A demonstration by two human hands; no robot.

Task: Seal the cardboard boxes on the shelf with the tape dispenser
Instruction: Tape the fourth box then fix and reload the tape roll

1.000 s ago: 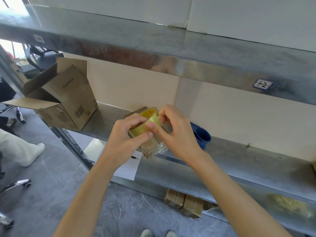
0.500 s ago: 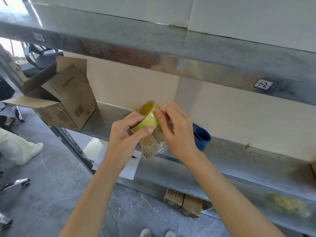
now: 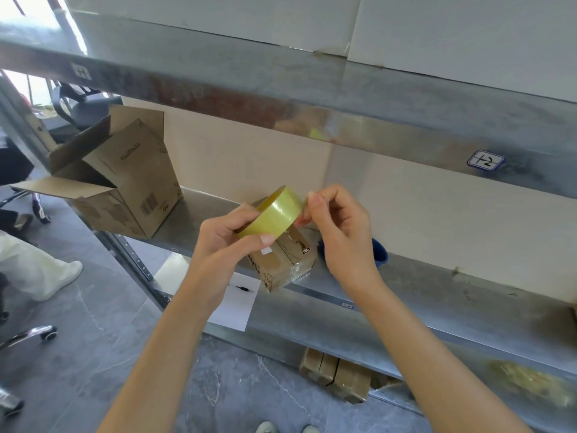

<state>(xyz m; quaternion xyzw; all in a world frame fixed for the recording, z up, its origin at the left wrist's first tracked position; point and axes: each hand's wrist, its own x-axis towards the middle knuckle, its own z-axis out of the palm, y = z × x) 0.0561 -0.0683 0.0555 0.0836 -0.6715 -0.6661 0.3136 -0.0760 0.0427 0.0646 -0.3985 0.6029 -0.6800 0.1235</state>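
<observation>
Shelf (image 3: 437, 310), L end: open cardboard box (image 3: 125, 182), flaps up, unsealed. Mid, front edge: small box (image 3: 285, 264), tape roll (image 3: 274, 210) held just above it; left hand (image 3: 224, 242) grips roll to steady it, right hand (image 3: 340, 226) pinches at roll's rim, prob. picking tape end free. Blue cup (image 3: 380, 253) behind right hand.

Bright daylight from upper left, glare, wide-angle edge distortion
</observation>
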